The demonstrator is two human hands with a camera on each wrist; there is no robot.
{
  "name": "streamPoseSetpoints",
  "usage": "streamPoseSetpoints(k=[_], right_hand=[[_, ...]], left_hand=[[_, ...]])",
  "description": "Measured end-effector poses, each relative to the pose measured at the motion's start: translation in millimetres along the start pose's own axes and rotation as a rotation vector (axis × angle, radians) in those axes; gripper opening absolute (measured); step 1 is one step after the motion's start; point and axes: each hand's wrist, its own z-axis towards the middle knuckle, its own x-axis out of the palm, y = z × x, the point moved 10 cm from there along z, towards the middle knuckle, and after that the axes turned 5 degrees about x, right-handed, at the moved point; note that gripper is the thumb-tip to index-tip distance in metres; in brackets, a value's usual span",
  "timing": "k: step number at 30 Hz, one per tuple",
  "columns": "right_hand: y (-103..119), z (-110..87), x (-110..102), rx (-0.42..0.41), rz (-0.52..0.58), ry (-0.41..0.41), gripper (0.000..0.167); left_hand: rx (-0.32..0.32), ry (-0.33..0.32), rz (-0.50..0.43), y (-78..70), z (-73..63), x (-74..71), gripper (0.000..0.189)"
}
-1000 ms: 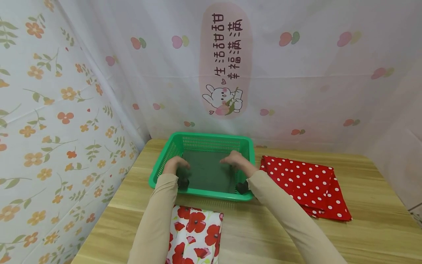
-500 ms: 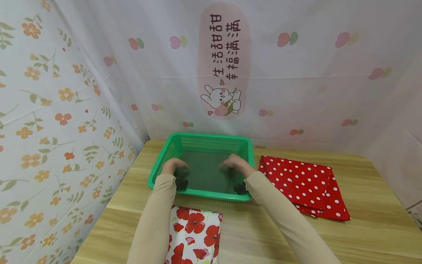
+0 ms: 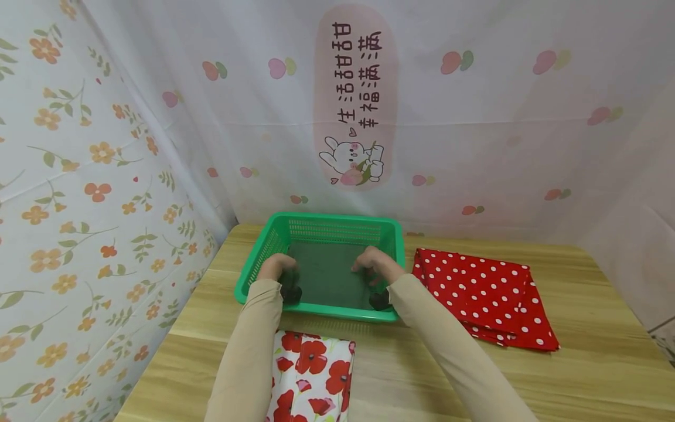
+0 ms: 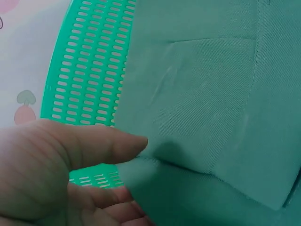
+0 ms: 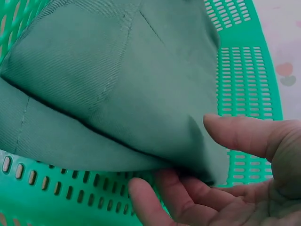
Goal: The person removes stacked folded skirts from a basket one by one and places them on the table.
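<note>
A folded green cloth (image 3: 329,269) with stitched seams lies inside a green plastic basket (image 3: 337,218). My left hand (image 3: 279,266) reaches in at the cloth's left side. In the left wrist view its thumb (image 4: 124,143) is over the cloth's edge, casting a shadow, and the other fingers are partly hidden below that edge. At the opposite side is my right hand (image 3: 378,264). The right wrist view has its fingers (image 5: 176,193) under a raised corner, some tips hidden, while the thumb (image 5: 235,132) is apart from them above the cloth.
A folded poppy-print cloth (image 3: 311,375) lies on the wooden table (image 3: 411,375) in front of the basket. To the right is a red polka-dot cloth (image 3: 480,293). A printed curtain (image 3: 474,146) hangs behind, and a floral one (image 3: 95,205) on the left.
My right hand has shifted slightly along the cloth's right side, its fingers bending a little more. My left hand stays nearly in place. The whole view has drifted slightly.
</note>
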Motion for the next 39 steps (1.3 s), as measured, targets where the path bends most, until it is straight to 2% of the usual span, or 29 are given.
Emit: streamPoseSetpoints(k=[3,5,6,7,8,10,12,13,15,17,19,21,22,25,27,28,29,32,34,35,37,39], right_hand=[[0.5,-1.8,2.0,0.003,0.007,0.007,0.052],[1.2,-2.5,3.0,0.000,0.007,0.006,0.050],[1.6,-2.6,3.6,-0.001,0.007,0.006,0.049],[2.0,-2.5,4.2,-0.002,0.009,0.006,0.048],[2.5,-2.3,4.6,-0.003,0.012,0.004,0.048],[3.3,-2.3,4.8,-0.004,0.019,-0.001,0.047],[4.3,-2.2,4.3,-0.005,0.028,-0.007,0.045],[5.1,-2.1,3.8,-0.006,0.031,-0.010,0.045],[7.5,-2.3,2.6,-0.016,0.030,-0.014,0.045],[10.7,-2.6,1.6,-0.030,0.025,-0.013,0.047],[14.7,-3.6,1.0,-0.047,0.038,-0.004,0.056],[18.7,-5.5,0.4,-0.063,0.057,0.006,0.061],[20.5,-6.6,-0.1,-0.069,0.072,0.009,0.063],[25.5,-10.1,-2.5,-0.086,0.112,0.014,0.061],[27.8,-12.6,-5.1,-0.099,0.126,0.011,0.056],[28.4,-13.4,-6.7,-0.104,0.136,0.010,0.056],[28.9,-14.1,-8.4,-0.109,0.144,0.011,0.056],[28.8,-15.4,-14.8,-0.121,0.175,0.014,0.058],[28.6,-16.7,-18.5,-0.130,0.188,0.021,0.056],[28.6,-18.3,-20.3,-0.135,0.195,0.024,0.054],[29.0,-22.6,-23.5,-0.148,0.212,0.028,0.054],[30.2,-28.4,-26.5,-0.171,0.232,0.030,0.053]], left_hand=[[-0.023,0.006,-0.064,12.3,12.8,0.0,0.075],[-0.005,0.020,-0.059,13.9,13.7,-1.2,0.076],[0.008,0.018,-0.048,11.2,8.5,-2.8,0.076],[0.013,0.022,-0.046,5.3,-4.0,-4.7,0.073],[0.012,0.030,-0.051,-3.8,-22.3,-5.7,0.069],[0.014,0.037,-0.055,-32.3,-79.4,-9.9,0.058],[-0.012,0.023,-0.076,-69.7,-158.6,-16.3,0.048],[-0.023,0.020,-0.090,-90.2,-202.6,-19.8,0.045],[-0.030,-0.008,-0.100,-123.9,-275.6,-26.2,0.042],[-0.039,-0.028,-0.118,-147.4,-328.7,-30.2,0.041],[-0.035,-0.032,-0.132,-159.0,-353.5,-31.4,0.041],[-0.043,-0.005,-0.135,-159.5,-352.4,-29.2,0.041],[-0.019,0.006,-0.132,-159.9,-349.6,-28.6,0.038],[-0.001,0.081,-0.146,-142.9,-305.3,-26.2,0.035],[0.020,0.108,-0.156,-130.7,-275.0,-27.2,0.022],[0.029,0.097,-0.161,-130.4,-271.8,-29.6,0.016],[0.024,0.090,-0.157,-133.4,-275.7,-32.3,0.014],[0.061,0.029,-0.134,-160.1,-321.6,-43.2,0.008],[0.075,-0.008,-0.131,-179.0,-356.6,-50.1,0.016],[0.085,-0.005,-0.133,-183.5,-363.7,-52.3,0.029],[0.105,-0.005,-0.169,-184.6,-361.9,-55.8,0.047],[0.144,0.003,-0.191,-186.5,-359.6,-58.8,0.034]])
